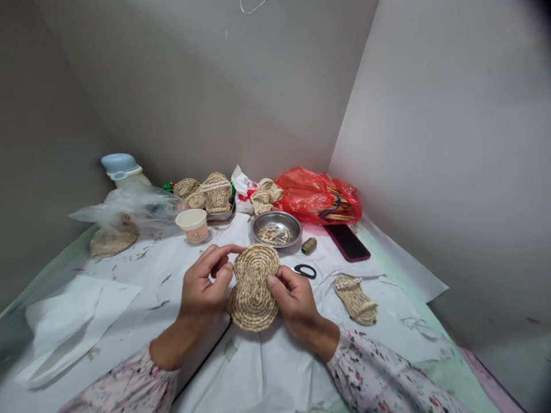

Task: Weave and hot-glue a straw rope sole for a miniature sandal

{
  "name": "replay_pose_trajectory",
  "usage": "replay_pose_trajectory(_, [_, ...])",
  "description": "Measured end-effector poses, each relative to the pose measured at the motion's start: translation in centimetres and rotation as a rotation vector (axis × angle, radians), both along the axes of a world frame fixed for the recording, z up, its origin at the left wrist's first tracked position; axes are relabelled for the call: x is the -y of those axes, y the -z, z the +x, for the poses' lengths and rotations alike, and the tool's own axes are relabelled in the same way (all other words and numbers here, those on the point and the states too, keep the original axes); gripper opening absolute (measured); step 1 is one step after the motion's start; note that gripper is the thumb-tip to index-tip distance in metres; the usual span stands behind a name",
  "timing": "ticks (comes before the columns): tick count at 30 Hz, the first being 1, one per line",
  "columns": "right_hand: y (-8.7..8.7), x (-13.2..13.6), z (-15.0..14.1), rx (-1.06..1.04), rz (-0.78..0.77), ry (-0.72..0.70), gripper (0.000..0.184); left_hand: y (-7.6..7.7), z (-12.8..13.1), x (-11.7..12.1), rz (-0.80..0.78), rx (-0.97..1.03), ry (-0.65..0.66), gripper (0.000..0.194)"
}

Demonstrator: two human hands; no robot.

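Observation:
A figure-eight-shaped coiled straw piece (255, 287) is held up above the table, its flat ridged face towards me. My right hand (297, 295) grips its right edge at the waist, thumb on the front and the other fingers behind. At the upper left edge is my left hand (208, 281), its index finger stretched to the rim and its thumb at the side; the remaining fingers are curled. Just beyond the right hand lie scissors (306, 271), with one black handle loop showing. A small woven straw slipper (356, 299) rests on the table to the right.
Behind the hands stand a metal bowl (294, 236) with straw scraps, a thread spool (309, 246) and a paper cup (192, 225). A phone (348, 242) lies before a red plastic bag (301, 192). Folded white paper (73, 327) is at left, walls behind and right.

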State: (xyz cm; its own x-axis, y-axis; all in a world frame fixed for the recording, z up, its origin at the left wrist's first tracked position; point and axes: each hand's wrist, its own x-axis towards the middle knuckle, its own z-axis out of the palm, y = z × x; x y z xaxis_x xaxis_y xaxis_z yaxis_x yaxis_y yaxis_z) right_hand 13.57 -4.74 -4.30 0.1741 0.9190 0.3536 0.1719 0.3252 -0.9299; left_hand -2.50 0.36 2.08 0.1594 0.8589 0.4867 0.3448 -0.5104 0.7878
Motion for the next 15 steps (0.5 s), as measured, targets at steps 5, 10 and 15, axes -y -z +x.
replay_pose_trajectory(5, [0.09, 0.05, -0.02, -0.023, -0.006, 0.000, 0.024, 0.34, 0.03, 0.01, -0.037, 0.004, 0.023, 0.024])
replay_pose_trajectory(10, [-0.05, -0.06, -0.05, -0.009, -0.011, 0.010, 0.026, 0.37, 0.05, 0.08, -0.061, 0.014, 0.009, 0.023])
replay_pose_trajectory(15, [-0.10, -0.04, -0.08, 0.004, -0.008, 0.021, 0.026, 0.19, 0.19, 0.29, -0.077, 0.042, -0.014, 0.024])
